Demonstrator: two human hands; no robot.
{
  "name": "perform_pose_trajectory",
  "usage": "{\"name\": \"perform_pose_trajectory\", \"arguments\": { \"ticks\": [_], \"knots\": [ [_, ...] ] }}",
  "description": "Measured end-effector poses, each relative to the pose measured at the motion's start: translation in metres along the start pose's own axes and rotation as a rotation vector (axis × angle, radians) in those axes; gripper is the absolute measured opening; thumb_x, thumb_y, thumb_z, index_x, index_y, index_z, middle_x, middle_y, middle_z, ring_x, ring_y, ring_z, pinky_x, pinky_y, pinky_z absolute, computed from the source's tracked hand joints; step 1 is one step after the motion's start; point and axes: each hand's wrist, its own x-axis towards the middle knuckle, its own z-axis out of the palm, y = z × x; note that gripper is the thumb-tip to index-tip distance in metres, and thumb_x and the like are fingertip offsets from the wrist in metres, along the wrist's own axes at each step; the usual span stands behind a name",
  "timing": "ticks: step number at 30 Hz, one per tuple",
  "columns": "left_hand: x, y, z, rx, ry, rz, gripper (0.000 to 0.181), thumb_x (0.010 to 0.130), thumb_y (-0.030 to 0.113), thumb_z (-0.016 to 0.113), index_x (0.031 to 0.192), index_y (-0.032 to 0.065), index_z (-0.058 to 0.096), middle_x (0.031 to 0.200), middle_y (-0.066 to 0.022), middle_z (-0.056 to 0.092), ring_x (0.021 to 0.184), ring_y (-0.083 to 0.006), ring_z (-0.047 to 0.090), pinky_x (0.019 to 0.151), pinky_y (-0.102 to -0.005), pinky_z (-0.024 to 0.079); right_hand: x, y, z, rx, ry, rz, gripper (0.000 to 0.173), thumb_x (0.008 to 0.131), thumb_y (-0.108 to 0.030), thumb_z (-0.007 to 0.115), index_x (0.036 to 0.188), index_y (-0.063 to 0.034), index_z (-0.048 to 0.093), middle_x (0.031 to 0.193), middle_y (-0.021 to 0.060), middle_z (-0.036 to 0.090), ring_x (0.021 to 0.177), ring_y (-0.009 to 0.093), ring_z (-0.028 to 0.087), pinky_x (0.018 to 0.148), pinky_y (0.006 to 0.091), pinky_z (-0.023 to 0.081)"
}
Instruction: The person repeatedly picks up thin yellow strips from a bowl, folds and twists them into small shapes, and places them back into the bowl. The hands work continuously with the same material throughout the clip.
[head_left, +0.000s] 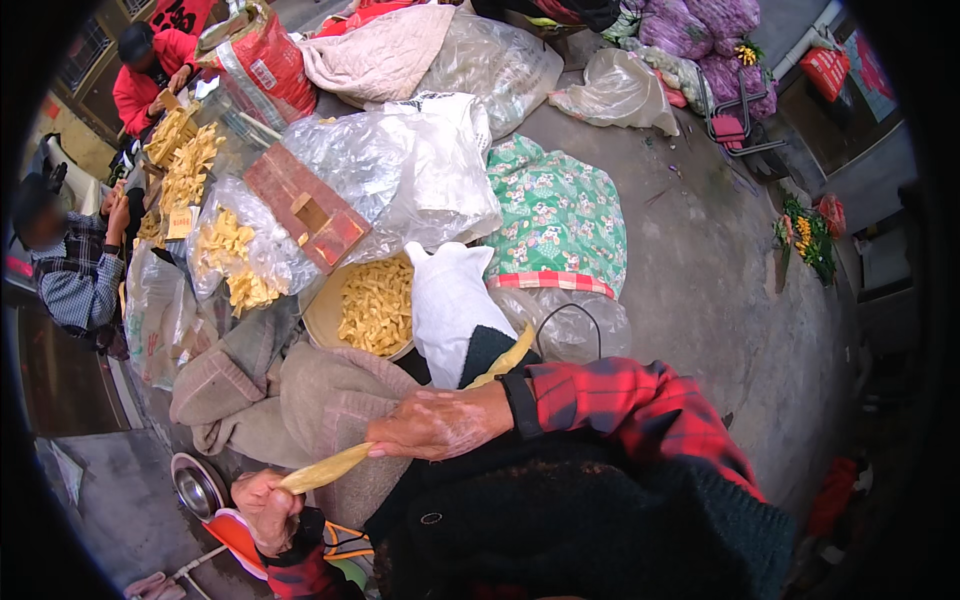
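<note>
A pale yellow strip (328, 468), probably tofu skin, is stretched between my two hands. My left hand (266, 506) grips its lower left end near the lap. My right hand (444, 422) pinches it at the other end, fingertips bent over it. Past the right wrist, another length of yellow strip (511, 358) lies over dark cloth; whether the two join is hidden under the hand. Beyond a grey-brown blanket (315, 390) sits a round basin (318, 319) of small knotted yellow pieces (379, 307). A white cloth (450, 307) partly covers its right side.
A red board with a wooden block (304, 206) lies beside plastic bags (360, 150) and loose yellow strips (225, 236). Two people (82, 270) (161, 75) work at the left. A green patterned cloth (555, 217) is ahead; a metal bowl (199, 487) stands lower left.
</note>
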Motion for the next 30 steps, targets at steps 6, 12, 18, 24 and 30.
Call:
{"name": "perform_pose_trajectory", "arguments": {
  "ticks": [6, 12, 18, 24, 30],
  "knots": [
    [0.014, -0.017, 0.038, -0.614, 0.39, 0.283, 0.03, 0.1, 0.033, 0.054, 0.092, 0.0037, 0.05, 0.055, -0.0015, 0.048, 0.039, -0.0074, 0.034, 0.038, -0.0226, 0.026, 0.03, 0.003, 0.017, -0.169, 0.123, 0.014, 0.019, 0.102, -0.018, 0.045, 0.096, 0.0002, 0.047, 0.069, 0.019, 0.05, 0.062, 0.038, 0.056, 0.055, 0.0478, 0.039],
    [0.047, -0.024, 0.079, 0.67, 0.054, 0.251, 0.029, 0.088, -0.005, 0.058, 0.116, -0.0068, 0.061, 0.107, -0.0218, 0.068, 0.104, -0.0349, 0.066, 0.088, -0.0364, 0.052, 0.002, 0.016, 0.007, 0.008, 0.18, 0.107, 0.02, 0.102, -0.017, 0.042, 0.105, 0.0017, 0.049, 0.079, 0.0217, 0.054, 0.075, 0.041, 0.058, 0.074, 0.0482, 0.043],
    [0.049, -0.041, 0.088, 0.769, -0.064, 0.196, 0.039, 0.082, -0.011, 0.06, 0.12, -0.0018, 0.06, 0.111, -0.0234, 0.063, 0.097, -0.0402, 0.066, 0.081, -0.038, 0.054, -0.02, 0.019, 0.01, 0.166, 0.192, 0.243, 0.027, 0.103, -0.018, 0.042, 0.122, 0.0003, 0.047, 0.074, 0.0147, 0.051, 0.064, 0.029, 0.052, 0.061, 0.038, 0.042],
    [0.047, -0.041, 0.09, 0.808, -0.102, 0.172, 0.03, 0.08, -0.009, 0.063, 0.109, -0.0017, 0.061, 0.104, -0.0217, 0.063, 0.083, -0.0408, 0.066, 0.067, -0.0409, 0.054, -0.023, 0.023, 0.016, 0.334, 0.21, 0.341, 0.031, 0.103, -0.025, 0.046, 0.115, 0.0009, 0.056, 0.076, 0.0054, 0.052, 0.067, 0.014, 0.046, 0.061, 0.0305, 0.039],
    [0.05, -0.056, 0.097, 0.828, -0.032, 0.319, 0.023, 0.081, -0.005, 0.066, 0.103, -0.0022, 0.061, 0.101, -0.0204, 0.062, 0.077, -0.0373, 0.067, 0.06, -0.0399, 0.055, -0.026, 0.021, 0.013, 0.432, 0.184, 0.639, 0.038, 0.103, -0.036, 0.045, 0.098, -0.0019, 0.06, 0.071, -0.0052, 0.044, 0.065, 0.005, 0.037, 0.053, 0.025, 0.03]
  ]
}}
